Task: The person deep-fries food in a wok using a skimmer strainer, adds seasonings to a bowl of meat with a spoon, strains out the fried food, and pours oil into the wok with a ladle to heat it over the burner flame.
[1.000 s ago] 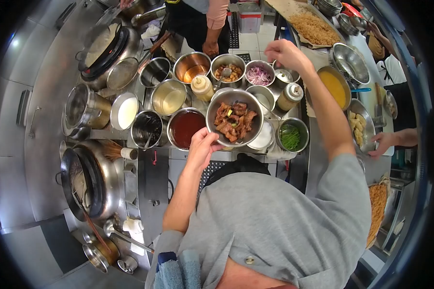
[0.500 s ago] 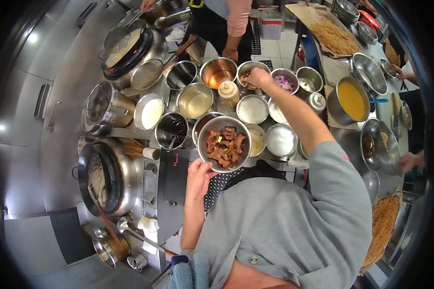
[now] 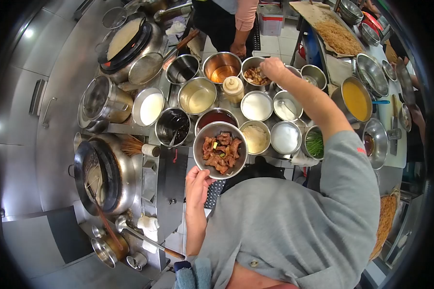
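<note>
My left hand (image 3: pixel 197 182) grips the rim of a metal bowl (image 3: pixel 243 153) with thumb over the edge. In the bowl lie browned meat pieces (image 3: pixel 220 161) with a few green and pale bits. My right hand (image 3: pixel 273 70) is over the right rim of a steel container (image 3: pixel 248 63) holding small tan chopped pieces (image 3: pixel 255 75). Its fingers look curled together; whatever they hold is hidden. Under that hand and forearm, another steel container (image 3: pixel 296 72) is mostly covered.
Around the bowl stand pots of dark sauce (image 3: pixel 172 132), white powder (image 3: pixel 285 137) and chopped greens (image 3: pixel 315 143), plus a squeeze bottle (image 3: pixel 233 89). Two woks (image 3: pixel 113 173) (image 3: pixel 130 45) sit at the left. A pot of yellow liquid (image 3: pixel 354 101) stands right. Another person (image 3: pixel 243 24) stands opposite.
My right hand has moved right, from inside the container of tan pieces to over its right rim, uncovering the pieces. The bowl in my left hand has shifted slightly left and down.
</note>
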Motion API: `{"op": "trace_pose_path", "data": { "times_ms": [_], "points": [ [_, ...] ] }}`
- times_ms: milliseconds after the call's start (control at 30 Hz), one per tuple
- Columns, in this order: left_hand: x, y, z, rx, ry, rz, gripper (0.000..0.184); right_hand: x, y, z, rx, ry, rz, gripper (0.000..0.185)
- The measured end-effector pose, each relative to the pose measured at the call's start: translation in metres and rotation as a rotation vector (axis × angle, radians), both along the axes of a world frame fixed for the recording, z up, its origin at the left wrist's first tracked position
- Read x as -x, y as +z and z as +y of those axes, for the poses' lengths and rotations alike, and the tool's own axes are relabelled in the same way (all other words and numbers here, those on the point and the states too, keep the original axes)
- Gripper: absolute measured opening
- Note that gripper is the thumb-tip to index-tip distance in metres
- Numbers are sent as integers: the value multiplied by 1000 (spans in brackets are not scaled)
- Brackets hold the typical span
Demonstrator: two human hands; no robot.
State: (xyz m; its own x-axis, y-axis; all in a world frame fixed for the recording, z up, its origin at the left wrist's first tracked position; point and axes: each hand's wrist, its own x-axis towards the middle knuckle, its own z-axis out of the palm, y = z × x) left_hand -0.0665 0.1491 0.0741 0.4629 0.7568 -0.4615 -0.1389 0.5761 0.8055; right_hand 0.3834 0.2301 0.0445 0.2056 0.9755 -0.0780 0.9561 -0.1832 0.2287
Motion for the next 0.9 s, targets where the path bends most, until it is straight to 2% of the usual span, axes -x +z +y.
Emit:
{"op": "trace_pose_path", "data": {
  "times_ms": [233,433,467,600,800,900],
  "points": [
    [-12,6,1,-9,-2,-11,7,15,-10,-6,-107,-59,101,18],
    [-13,4,-2,-16,12,4,7,25,-11,-5,-59,21,86,18],
    [-14,8,-3,-19,15,-1,8,21,-21,-5,-129,48,138,16],
    [-18,12,-8,-13,41,-1,9,22,-4,-9,-110,-142,306,18],
    [-21,9,-6,-26,43,-6,10,26,-5,-15,-21,-158,327,22],
    [-27,10,-6,-25,31,-6,10,26,1,-18,-88,-177,332,19]
  ]
}}
